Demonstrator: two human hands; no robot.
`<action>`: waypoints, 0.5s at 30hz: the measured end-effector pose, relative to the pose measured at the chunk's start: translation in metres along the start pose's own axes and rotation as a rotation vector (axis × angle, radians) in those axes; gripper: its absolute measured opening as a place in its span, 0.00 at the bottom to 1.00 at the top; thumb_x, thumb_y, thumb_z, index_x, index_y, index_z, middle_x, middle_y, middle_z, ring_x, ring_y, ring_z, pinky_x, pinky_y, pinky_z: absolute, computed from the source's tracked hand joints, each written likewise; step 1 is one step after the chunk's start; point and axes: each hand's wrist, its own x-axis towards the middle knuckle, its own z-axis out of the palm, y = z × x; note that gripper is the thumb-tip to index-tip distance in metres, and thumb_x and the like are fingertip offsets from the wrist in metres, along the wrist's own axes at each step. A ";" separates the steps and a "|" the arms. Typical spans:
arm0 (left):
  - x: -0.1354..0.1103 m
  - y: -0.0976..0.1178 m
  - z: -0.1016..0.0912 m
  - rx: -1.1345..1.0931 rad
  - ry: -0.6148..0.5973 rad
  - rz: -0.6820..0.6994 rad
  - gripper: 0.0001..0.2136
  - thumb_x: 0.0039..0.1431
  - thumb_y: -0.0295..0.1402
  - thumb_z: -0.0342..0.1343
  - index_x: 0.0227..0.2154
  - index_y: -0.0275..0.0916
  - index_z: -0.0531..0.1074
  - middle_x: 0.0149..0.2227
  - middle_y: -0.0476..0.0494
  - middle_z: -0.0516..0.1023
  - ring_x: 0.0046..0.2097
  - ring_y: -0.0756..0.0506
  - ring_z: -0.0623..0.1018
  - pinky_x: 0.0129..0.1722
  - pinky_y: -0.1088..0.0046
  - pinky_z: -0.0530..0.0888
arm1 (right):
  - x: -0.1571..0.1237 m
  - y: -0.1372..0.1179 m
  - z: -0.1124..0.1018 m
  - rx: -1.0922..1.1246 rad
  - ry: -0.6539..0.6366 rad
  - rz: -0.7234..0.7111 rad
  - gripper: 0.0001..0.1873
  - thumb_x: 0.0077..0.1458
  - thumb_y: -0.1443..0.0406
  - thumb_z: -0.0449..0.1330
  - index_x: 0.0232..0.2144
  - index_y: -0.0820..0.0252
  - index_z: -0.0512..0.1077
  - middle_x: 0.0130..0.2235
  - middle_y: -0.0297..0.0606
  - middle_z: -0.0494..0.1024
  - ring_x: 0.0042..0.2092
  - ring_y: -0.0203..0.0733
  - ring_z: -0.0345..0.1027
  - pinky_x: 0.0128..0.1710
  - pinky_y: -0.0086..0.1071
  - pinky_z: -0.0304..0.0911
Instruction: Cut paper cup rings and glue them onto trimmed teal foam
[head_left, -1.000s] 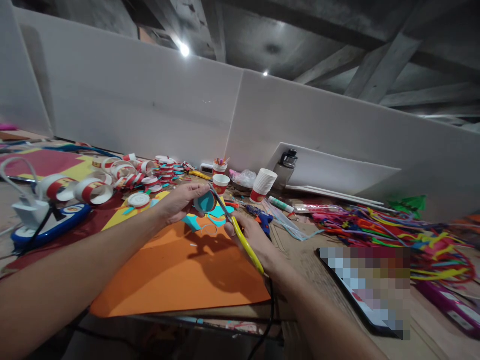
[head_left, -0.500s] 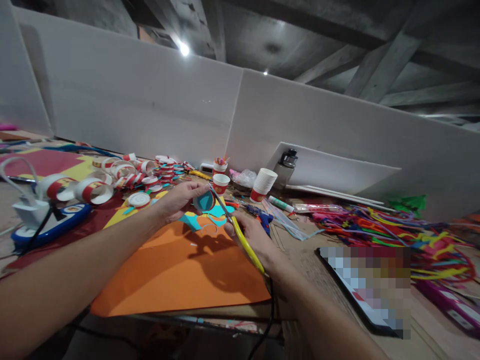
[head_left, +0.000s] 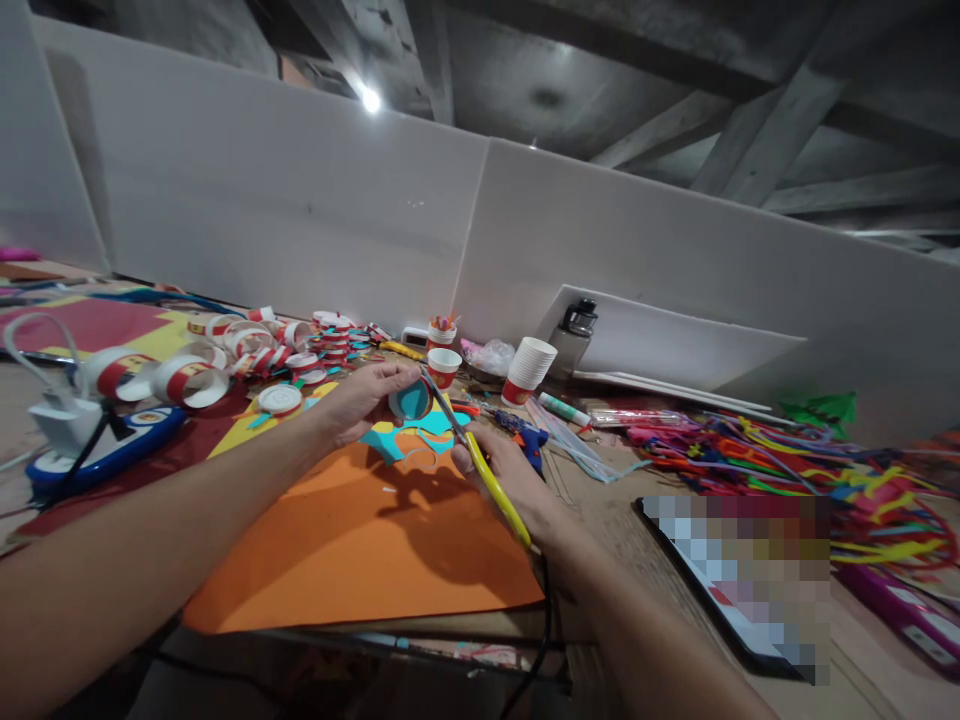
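Between the fingers of my left hand (head_left: 369, 398) is a small round cup base (head_left: 410, 399) with a teal face. My right hand (head_left: 504, 474) is closed round yellow-handled scissors (head_left: 491, 482), whose blades point up and left and lie against the edge of the cup base. Both hands are above an orange sheet of paper (head_left: 360, 560). Under the hands, turquoise paper scraps (head_left: 384, 440) lie at the sheet's far edge. Part of the cup base is hidden by my left fingers.
Cut red-and-white cup rings (head_left: 191, 378) and a blue-white power strip (head_left: 112, 450) are on the left. A stack of paper cups (head_left: 529, 370) and a dark bottle (head_left: 576, 335) stand at the back. Rightward lie colourful pipe cleaners (head_left: 780, 450) and a tablet-like device (head_left: 735, 590).
The view has shifted very slightly. Both hands keep nearly the same place, and the teal face of the cup base is turned a little more toward me.
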 end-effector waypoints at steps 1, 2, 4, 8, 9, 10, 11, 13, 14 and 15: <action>0.000 0.000 0.000 0.003 0.000 0.001 0.16 0.50 0.45 0.64 0.28 0.34 0.72 0.24 0.48 0.72 0.22 0.54 0.69 0.19 0.81 0.67 | 0.000 0.000 0.000 0.005 -0.002 -0.002 0.24 0.60 0.43 0.46 0.30 0.58 0.60 0.27 0.30 0.62 0.30 0.35 0.55 0.30 0.29 0.50; 0.000 0.000 0.000 0.005 0.000 0.001 0.16 0.50 0.45 0.63 0.28 0.34 0.72 0.24 0.48 0.72 0.22 0.54 0.69 0.19 0.81 0.66 | 0.000 0.001 0.001 0.010 -0.005 -0.003 0.24 0.60 0.43 0.46 0.30 0.58 0.60 0.28 0.30 0.62 0.30 0.35 0.55 0.30 0.29 0.50; 0.000 -0.001 -0.001 0.011 -0.001 0.003 0.17 0.50 0.45 0.63 0.28 0.34 0.72 0.24 0.48 0.72 0.22 0.54 0.69 0.19 0.81 0.66 | 0.000 0.001 0.001 0.015 -0.006 0.001 0.24 0.60 0.43 0.46 0.30 0.58 0.60 0.28 0.30 0.62 0.30 0.35 0.55 0.29 0.29 0.49; 0.000 -0.002 -0.002 0.018 -0.007 0.011 0.17 0.49 0.46 0.63 0.28 0.34 0.72 0.25 0.48 0.72 0.22 0.54 0.69 0.20 0.81 0.67 | 0.000 0.000 0.001 0.006 0.005 0.015 0.25 0.60 0.44 0.47 0.30 0.58 0.61 0.28 0.30 0.63 0.30 0.35 0.55 0.30 0.29 0.50; 0.001 -0.002 -0.003 0.018 -0.009 0.010 0.18 0.49 0.46 0.64 0.28 0.34 0.72 0.25 0.48 0.72 0.23 0.54 0.69 0.20 0.81 0.67 | 0.000 0.000 0.001 0.007 0.003 0.015 0.24 0.60 0.44 0.47 0.30 0.58 0.62 0.28 0.30 0.63 0.30 0.35 0.55 0.30 0.29 0.50; 0.001 -0.002 -0.003 0.021 -0.009 0.009 0.18 0.49 0.46 0.64 0.28 0.34 0.72 0.25 0.48 0.72 0.23 0.54 0.69 0.20 0.81 0.67 | 0.000 0.000 0.001 0.009 0.001 0.017 0.24 0.60 0.44 0.47 0.31 0.58 0.62 0.28 0.30 0.63 0.30 0.35 0.55 0.30 0.29 0.50; 0.000 -0.002 -0.002 0.023 -0.008 0.007 0.18 0.48 0.46 0.64 0.29 0.34 0.72 0.25 0.47 0.72 0.23 0.54 0.69 0.20 0.81 0.67 | -0.001 0.000 0.001 0.010 -0.001 0.020 0.24 0.60 0.44 0.47 0.31 0.59 0.62 0.28 0.30 0.63 0.30 0.35 0.55 0.30 0.28 0.50; 0.000 -0.001 -0.002 0.028 -0.005 0.005 0.19 0.48 0.47 0.64 0.29 0.34 0.72 0.25 0.47 0.72 0.23 0.54 0.69 0.19 0.81 0.66 | -0.001 0.000 0.000 0.014 -0.003 0.027 0.24 0.60 0.44 0.47 0.30 0.58 0.62 0.28 0.30 0.63 0.29 0.34 0.55 0.29 0.28 0.49; -0.001 -0.001 -0.001 0.029 -0.002 0.005 0.19 0.47 0.47 0.64 0.29 0.34 0.72 0.25 0.47 0.72 0.23 0.54 0.69 0.19 0.81 0.66 | -0.001 0.000 0.000 0.012 -0.003 0.027 0.24 0.60 0.44 0.47 0.30 0.58 0.61 0.27 0.30 0.62 0.29 0.34 0.54 0.28 0.28 0.49; -0.001 0.000 0.000 0.030 0.000 0.006 0.19 0.47 0.47 0.65 0.29 0.34 0.72 0.25 0.47 0.72 0.22 0.54 0.69 0.19 0.81 0.66 | -0.001 0.000 0.000 0.007 -0.002 0.025 0.24 0.60 0.44 0.47 0.30 0.58 0.61 0.27 0.29 0.62 0.29 0.34 0.54 0.28 0.28 0.48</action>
